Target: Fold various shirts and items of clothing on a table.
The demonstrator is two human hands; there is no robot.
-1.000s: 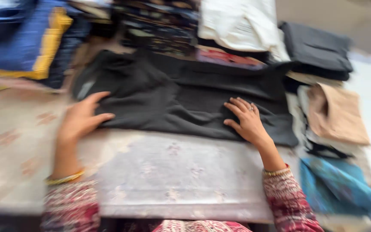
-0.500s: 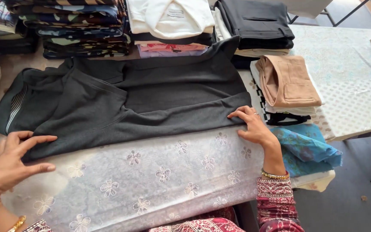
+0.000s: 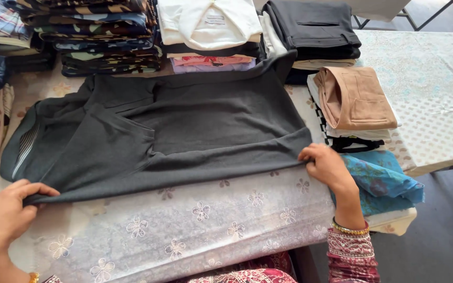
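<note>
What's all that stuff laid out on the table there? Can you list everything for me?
Shirt: one, dark grey, spread flat mid-table.
Table cover: one, pale with flower print, under the shirt.
Camouflage stack: one pile, behind left.
White garment: one, folded, behind centre.
Black trousers: one folded pile, behind right.
Tan garment: one, folded, right.
Blue cloth: one, right edge.
Left hand: fingers pinch the shirt's near left corner.
Right hand: fingers pinch its near right corner.

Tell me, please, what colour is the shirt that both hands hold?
Dark grey shirt, plain, with a striped lining at its collar end; the head view shows it.
</note>
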